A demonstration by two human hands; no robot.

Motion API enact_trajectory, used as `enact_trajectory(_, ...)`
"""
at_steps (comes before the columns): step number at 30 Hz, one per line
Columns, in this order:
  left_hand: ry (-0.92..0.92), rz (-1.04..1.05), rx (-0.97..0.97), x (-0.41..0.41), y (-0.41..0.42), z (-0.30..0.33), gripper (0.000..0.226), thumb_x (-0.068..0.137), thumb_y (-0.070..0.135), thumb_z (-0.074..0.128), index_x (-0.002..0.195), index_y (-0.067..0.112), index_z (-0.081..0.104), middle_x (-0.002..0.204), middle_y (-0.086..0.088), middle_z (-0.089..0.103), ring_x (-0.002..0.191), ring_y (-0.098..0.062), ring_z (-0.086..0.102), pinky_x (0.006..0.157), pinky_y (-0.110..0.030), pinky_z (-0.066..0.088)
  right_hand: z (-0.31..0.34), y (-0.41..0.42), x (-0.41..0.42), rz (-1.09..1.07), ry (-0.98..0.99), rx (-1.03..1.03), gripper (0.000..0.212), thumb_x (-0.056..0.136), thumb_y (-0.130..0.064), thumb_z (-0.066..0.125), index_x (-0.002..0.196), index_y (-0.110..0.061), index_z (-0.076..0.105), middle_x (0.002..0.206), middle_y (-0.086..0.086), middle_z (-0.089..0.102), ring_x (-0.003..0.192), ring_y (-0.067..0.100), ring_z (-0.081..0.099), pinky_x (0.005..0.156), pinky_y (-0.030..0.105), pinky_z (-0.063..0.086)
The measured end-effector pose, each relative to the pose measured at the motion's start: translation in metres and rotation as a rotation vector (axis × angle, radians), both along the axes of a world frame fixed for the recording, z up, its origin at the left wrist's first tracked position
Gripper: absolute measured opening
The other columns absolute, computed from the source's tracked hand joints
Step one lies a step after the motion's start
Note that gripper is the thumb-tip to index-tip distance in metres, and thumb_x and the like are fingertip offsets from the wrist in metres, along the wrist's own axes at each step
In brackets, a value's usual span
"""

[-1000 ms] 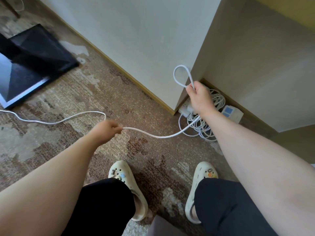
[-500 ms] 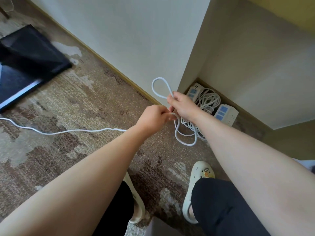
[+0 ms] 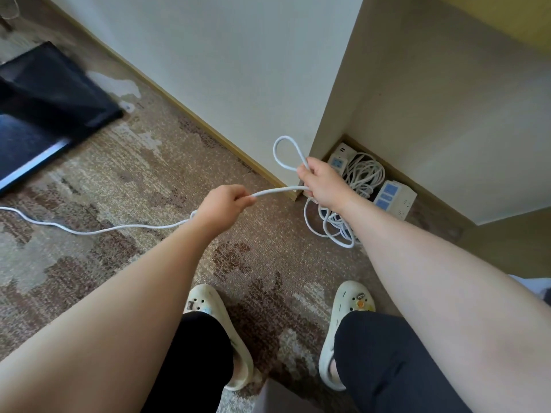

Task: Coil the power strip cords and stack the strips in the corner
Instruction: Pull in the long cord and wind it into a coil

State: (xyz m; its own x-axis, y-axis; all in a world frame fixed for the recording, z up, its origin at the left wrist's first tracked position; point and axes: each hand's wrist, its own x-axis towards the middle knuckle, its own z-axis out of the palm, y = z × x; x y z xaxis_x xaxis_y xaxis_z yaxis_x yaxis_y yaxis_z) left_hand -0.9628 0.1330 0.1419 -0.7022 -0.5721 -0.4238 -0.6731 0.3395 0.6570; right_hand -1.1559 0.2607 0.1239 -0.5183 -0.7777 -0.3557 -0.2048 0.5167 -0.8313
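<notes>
Right now both hands pinch the white cord point(image 3: 277, 190), right hand point(image 3: 323, 181) gripping loops near the corner strips point(image 3: 393, 199), left hand point(image 3: 222, 205) nearer the slack trailing far left across the carpet point(image 3: 119, 180).

1. One view only, from a head-worn camera, looking forward and steeply down past both forearms to the carpet point(image 3: 143, 180).
2. Wide-angle, with straight edges bowed: skirting and wall corner point(image 3: 316, 162) lean outward toward the top.
3. Near enough for forearms to fill the lower corners; left hand point(image 3: 222, 208) and right hand point(image 3: 323, 181) sit around mid-frame.
4. Both shoes point(image 3: 347, 320) visible at the bottom edge, directly beneath the lens.
5. Faces the recess at upper right, with the power strips point(image 3: 393, 201) on its floor.
6. No second view, so nothing shared.
</notes>
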Motion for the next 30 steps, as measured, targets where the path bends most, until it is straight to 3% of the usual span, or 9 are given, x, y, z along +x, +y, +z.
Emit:
enact_trajectory(3, 0.025, 0.089, -0.024, 0.005, -0.007, -0.002, 0.021, 0.095, 0.033, 0.058, 0.083, 0.019, 0.069, 0.059, 0.006, 0.051, 0.047, -0.009, 0.038, 0.043, -0.022, 0.030, 0.000, -0.005, 0.008, 0.068, 0.018, 0.027, 0.029, 0.105, -0.032, 0.043, 0.084, -0.012, 0.049, 0.064, -0.004, 0.041, 0.059, 0.016, 0.039, 0.063, 0.037, 0.033)
enact_trajectory(7, 0.113, 0.197, -0.126, -0.011, -0.010, 0.010, 0.023, 0.094, 0.036, 0.059, 0.079, 0.022, 0.069, 0.054, 0.008, 0.051, 0.043, -0.009, 0.039, 0.043, -0.024, 0.029, 0.007, -0.005, 0.011, 0.090, 0.016, 0.004, 0.041, 0.099, -0.046, 0.052, 0.086, -0.008, 0.058, 0.062, -0.005, 0.041, 0.055, 0.011, 0.036, 0.061, 0.032, 0.029)
enact_trajectory(11, 0.091, 0.223, -0.159, -0.017, -0.009, 0.010, 0.026, 0.095, 0.037, 0.057, 0.082, 0.018, 0.068, 0.055, 0.005, 0.053, 0.044, -0.011, 0.041, 0.045, -0.024, 0.029, 0.009, -0.004, 0.010, 0.131, 0.086, 0.041, 0.039, 0.098, -0.046, 0.054, 0.071, -0.020, 0.057, 0.058, -0.008, 0.041, 0.052, 0.010, 0.036, 0.056, 0.032, 0.028)
enact_trajectory(17, 0.048, 0.040, -0.097, 0.005, -0.005, -0.003, 0.025, 0.099, 0.031, 0.050, 0.091, 0.012, 0.065, 0.069, -0.002, 0.057, 0.059, -0.018, 0.047, 0.054, -0.030, 0.038, 0.010, -0.002, 0.000, 0.063, 0.227, 0.103, 0.042, 0.101, -0.048, 0.048, 0.071, -0.020, 0.040, 0.064, -0.001, 0.038, 0.059, 0.018, 0.036, 0.059, 0.035, 0.027)
enact_trajectory(21, -0.012, -0.030, -0.116, 0.038, -0.016, -0.009, 0.025, 0.101, 0.033, 0.047, 0.094, 0.021, 0.067, 0.068, 0.003, 0.054, 0.056, -0.014, 0.046, 0.053, -0.030, 0.036, 0.011, 0.004, -0.011, -0.017, 0.257, 0.085, 0.041, 0.100, -0.048, 0.047, 0.077, -0.015, 0.046, 0.065, 0.001, 0.041, 0.060, 0.021, 0.039, 0.059, 0.036, 0.031)
enact_trajectory(27, -0.059, 0.265, -0.054, 0.088, -0.041, -0.015, 0.033, 0.101, 0.036, 0.044, 0.082, 0.021, 0.067, 0.067, -0.007, 0.052, 0.053, -0.019, 0.043, 0.053, -0.029, 0.036, 0.015, 0.008, -0.011, -0.078, 0.243, 0.083, 0.043, 0.100, -0.051, 0.046, 0.071, -0.019, 0.041, 0.064, -0.001, 0.042, 0.058, 0.021, 0.041, 0.058, 0.037, 0.034)
enact_trajectory(30, -0.160, 0.228, -0.036, 0.084, -0.038, -0.006, 0.039, 0.102, 0.036, 0.043, 0.080, 0.016, 0.068, 0.061, -0.003, 0.051, 0.045, -0.015, 0.037, 0.049, -0.026, 0.035, 0.018, 0.007, -0.007, -0.059, 0.253, 0.090, 0.043, 0.102, -0.049, 0.043, 0.072, -0.019, 0.039, 0.065, 0.000, 0.040, 0.059, 0.020, 0.038, 0.058, 0.036, 0.032)
